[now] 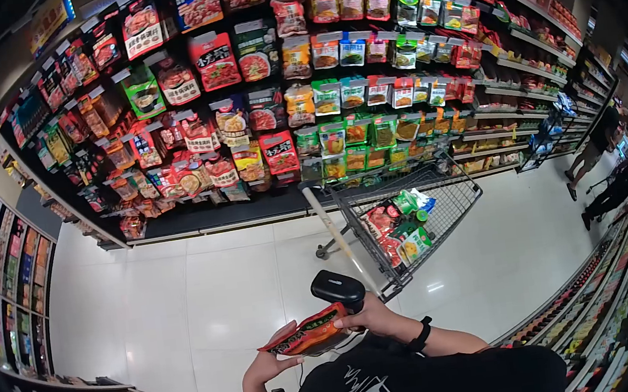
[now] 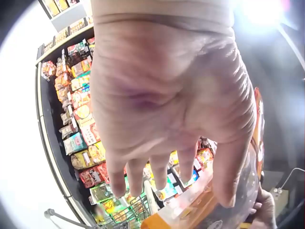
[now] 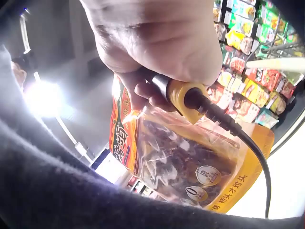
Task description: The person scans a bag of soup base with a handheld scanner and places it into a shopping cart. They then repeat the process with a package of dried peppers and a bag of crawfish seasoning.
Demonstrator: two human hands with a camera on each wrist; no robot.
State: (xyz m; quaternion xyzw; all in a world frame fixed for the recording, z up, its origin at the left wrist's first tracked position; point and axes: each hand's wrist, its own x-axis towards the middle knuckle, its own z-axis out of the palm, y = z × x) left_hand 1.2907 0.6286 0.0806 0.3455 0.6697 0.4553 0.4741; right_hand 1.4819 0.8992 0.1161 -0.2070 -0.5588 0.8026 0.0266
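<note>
In the head view, my right hand (image 1: pixel 374 319) holds a black handheld scanner (image 1: pixel 338 288) upright by its handle and pinches the edge of a red food packet (image 1: pixel 310 334). The right wrist view shows the packet's clear window (image 3: pixel 167 152) with dark contents behind it, and an orange band with Chinese writing. A yellow collar (image 3: pixel 183 98) and black cable (image 3: pixel 252 155) come out below the fingers. My left hand (image 1: pixel 266 365) is at the packet's other end. Its fingers and thumb lie straight in the left wrist view, with the palm (image 2: pixel 167 105) filling much of the picture.
A shopping cart with a pale handle (image 1: pixel 338 240) stands ahead to the right, several packets (image 1: pixel 412 239) inside. Behind it rises a wall of hanging seasoning packets (image 1: pixel 217 60). More shelves (image 1: pixel 3 254) flank the tiled floor (image 1: pixel 162 291). People (image 1: pixel 596 156) stand far right.
</note>
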